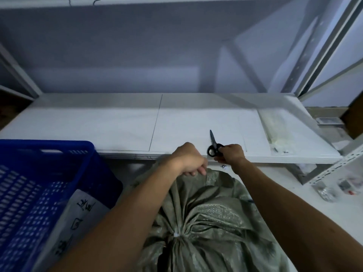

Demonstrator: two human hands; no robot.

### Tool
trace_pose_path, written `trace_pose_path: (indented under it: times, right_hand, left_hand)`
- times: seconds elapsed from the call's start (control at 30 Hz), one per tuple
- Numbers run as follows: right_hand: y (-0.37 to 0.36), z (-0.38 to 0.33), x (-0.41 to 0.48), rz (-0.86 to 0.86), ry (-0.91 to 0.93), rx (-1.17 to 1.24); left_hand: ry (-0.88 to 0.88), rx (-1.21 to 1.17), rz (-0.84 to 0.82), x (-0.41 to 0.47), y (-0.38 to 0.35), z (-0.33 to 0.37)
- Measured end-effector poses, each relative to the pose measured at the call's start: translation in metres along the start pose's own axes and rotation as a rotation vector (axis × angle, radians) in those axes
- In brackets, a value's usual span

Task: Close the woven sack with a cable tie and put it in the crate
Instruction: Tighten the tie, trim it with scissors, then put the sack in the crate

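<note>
Head view: woven sack (212, 216) stands below the shelf (117, 122), its neck cinched by a white cable tie (176, 234). Left hand (188, 160) curls round the sack's top fabric, steadying it. Right hand (232, 156) grips the scissors (214, 146) at the shelf edge, probably for trimming. Blue crate (39, 173) stands just left, ready for loading.

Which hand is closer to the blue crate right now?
Left. The left hand grips the top of the woven sack, just right of the blue crate. The right hand is farther right, holding the scissors over the shelf edge.
</note>
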State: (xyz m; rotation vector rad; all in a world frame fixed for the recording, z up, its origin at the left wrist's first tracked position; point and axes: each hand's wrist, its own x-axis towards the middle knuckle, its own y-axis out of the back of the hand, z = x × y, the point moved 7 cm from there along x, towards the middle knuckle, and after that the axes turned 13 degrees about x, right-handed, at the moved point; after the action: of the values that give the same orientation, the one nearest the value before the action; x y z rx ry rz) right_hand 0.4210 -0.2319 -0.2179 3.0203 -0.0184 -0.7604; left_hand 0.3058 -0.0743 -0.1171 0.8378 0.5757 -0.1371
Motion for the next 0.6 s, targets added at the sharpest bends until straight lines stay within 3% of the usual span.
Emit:
trace_pose_path:
  times: [0.33,0.43,0.6]
  right_hand:
    - [0.013,-0.005,-0.018,0.079,0.006,-0.086]
    - [0.02,-0.016,-0.051,0.01,0.072,-0.432]
    - [0.031,-0.045,-0.16,-0.042,0.476,-0.831]
  left_hand:
    - [-0.114,-0.074,0.182,-0.08,0.036,-0.006]
    - [-0.122,-0.081,0.239,-0.113,0.04,-0.011]
    - [-0.17,-0.051,0.332,-0.171,0.046,-0.019]
